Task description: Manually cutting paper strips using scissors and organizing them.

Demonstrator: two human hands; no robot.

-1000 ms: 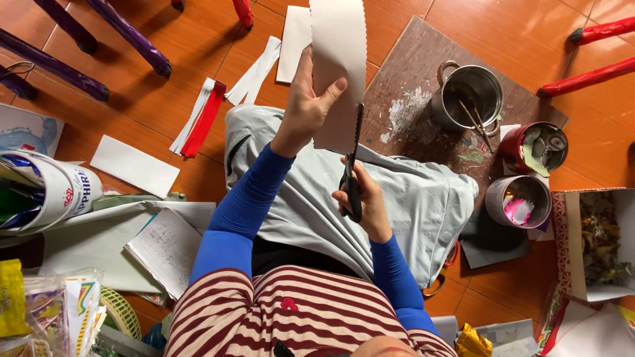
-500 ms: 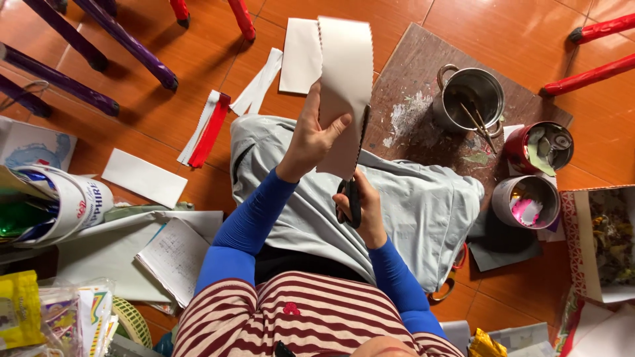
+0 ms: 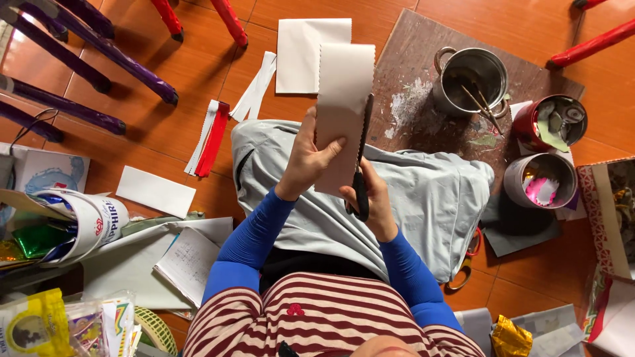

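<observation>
My left hand (image 3: pixel 307 158) pinches the white paper (image 3: pixel 344 106) upright; my right hand (image 3: pixel 370 198) grips black scissors (image 3: pixel 362 165) against its right edge.

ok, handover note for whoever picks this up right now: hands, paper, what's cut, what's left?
Left hand: holds the white paper sheet upright over the lap.
Right hand: grip on black scissors, blades along the sheet's right edge.
Done: the sheet's left edge is zigzag-cut; cut strips lie on the floor.
Left: the cut up the right edge, blades about halfway.
</observation>
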